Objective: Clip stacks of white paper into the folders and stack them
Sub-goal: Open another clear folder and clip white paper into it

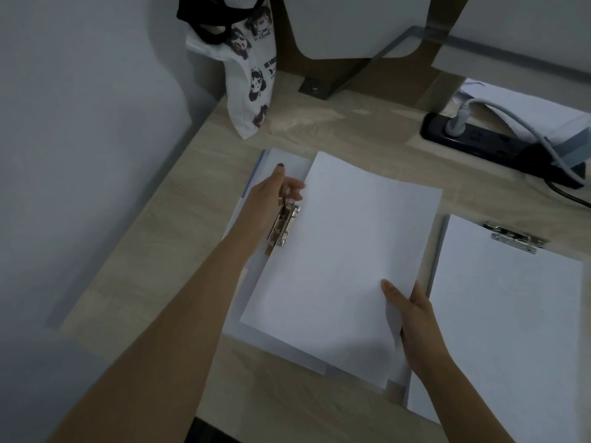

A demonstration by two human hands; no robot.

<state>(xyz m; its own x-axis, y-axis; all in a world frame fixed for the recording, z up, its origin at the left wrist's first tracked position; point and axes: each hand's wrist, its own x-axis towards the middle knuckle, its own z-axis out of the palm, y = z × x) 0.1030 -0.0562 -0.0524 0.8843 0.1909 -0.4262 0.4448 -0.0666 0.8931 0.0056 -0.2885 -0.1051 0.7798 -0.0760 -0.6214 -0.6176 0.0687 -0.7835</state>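
Head cam, looking down at the desk. A printed tote bag leans at the back left. A black power strip with a grey plug in it sits back right. A second folder lies at the right, paper already under its own clip, just beside the one in the middle. The left forearm cuts across the open folder and hides part of its near-left side.

The left hand is at the top end of the metal clip, fingers curled round its lever. It's a bit blurry there, so I can't tell how far the clip is lifted. The right hand grips the paper stack at its near-right edge, thumb on top and fingers underneath. The stack lies tilted over the open folder, its left edge right at the clip.

The desk is light wood grain. A plain pale wall runs along the left, and the lighting is dim.
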